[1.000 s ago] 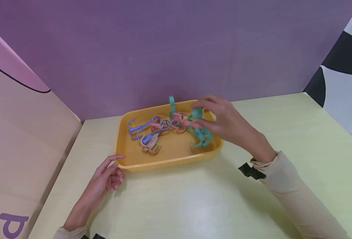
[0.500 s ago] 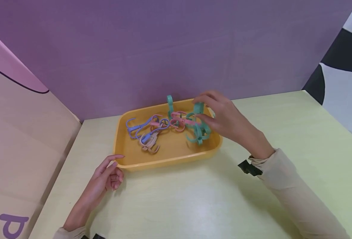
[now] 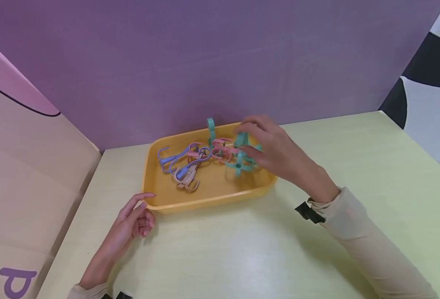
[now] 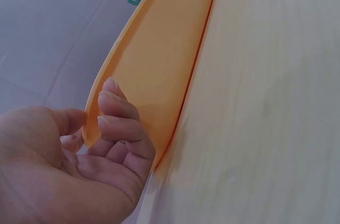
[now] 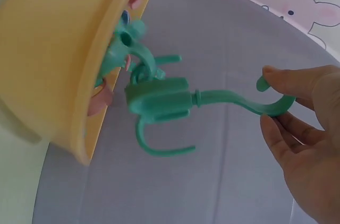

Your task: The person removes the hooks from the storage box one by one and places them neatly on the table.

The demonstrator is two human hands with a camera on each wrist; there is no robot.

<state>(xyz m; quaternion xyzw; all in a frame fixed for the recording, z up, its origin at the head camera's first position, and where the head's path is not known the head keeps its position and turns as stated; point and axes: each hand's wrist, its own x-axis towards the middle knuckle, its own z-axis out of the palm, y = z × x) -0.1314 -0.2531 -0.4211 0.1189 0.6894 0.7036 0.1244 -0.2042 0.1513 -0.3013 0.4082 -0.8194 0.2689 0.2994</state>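
A yellow plastic tray (image 3: 220,201) holds several multi-claw hanging hooks. My right hand (image 3: 276,151) pinches the curved top of a green claw hook (image 5: 159,98) between thumb and fingers. That hook hangs over the tray's right side, its prongs spread, close to other green hooks (image 5: 109,57). At the tray's front left corner, my left hand (image 3: 131,220) grips the rim, the index finger over the edge and the thumb outside. Blue hooks (image 3: 173,160) and a beige hook (image 3: 187,179) lie at the left inside. A pink hook (image 3: 221,149) lies nearer the middle.
Another green hook (image 3: 210,126) sticks up above the tray's back rim. A purple wall panel (image 3: 190,74) stands right behind the tray. A beige panel (image 3: 25,174) borders the pale table (image 3: 220,261) on the left.
My right hand has moved slightly left with the green hook, whose prongs have swung left over the tray. The left hand has stayed at the corner.
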